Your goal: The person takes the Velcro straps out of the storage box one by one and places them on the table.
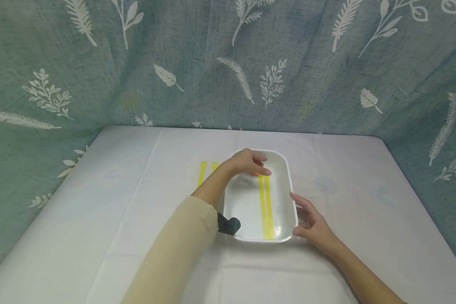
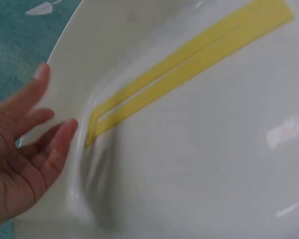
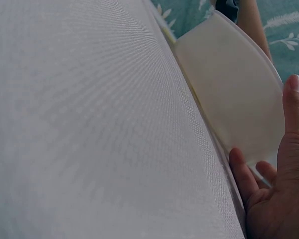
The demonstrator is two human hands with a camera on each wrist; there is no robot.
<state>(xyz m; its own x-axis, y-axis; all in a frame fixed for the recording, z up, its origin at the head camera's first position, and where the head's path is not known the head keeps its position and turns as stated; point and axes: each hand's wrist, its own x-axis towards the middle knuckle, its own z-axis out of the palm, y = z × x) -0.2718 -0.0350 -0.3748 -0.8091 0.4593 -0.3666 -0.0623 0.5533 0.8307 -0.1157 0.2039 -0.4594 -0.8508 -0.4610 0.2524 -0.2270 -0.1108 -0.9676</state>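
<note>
A white rectangular tray [image 1: 247,211] with raised walls stands on the table. Two flat yellow strips [image 1: 267,207] lie side by side in it, their far ends bending up the wall in the left wrist view. My left hand [image 1: 249,162] hovers over the tray's far end, fingers loosely bent and nothing held; a small gap parts it from the strips [image 2: 189,64]. At the tray's right side my right hand [image 1: 313,223] rests with thumb and fingers spread against the outer wall, the thumb by the near corner. The right wrist view shows that hand [image 3: 274,184] beside the tray wall [image 3: 234,84].
More yellow strips [image 1: 202,173] with slotted ends lie on the table left of the tray, partly hidden by the left forearm. A black device [image 1: 229,225] sits at the left wrist, above the tray's near-left corner. White cloth [image 1: 118,219] covers the table; a leaf-patterned curtain [image 1: 197,55] hangs behind.
</note>
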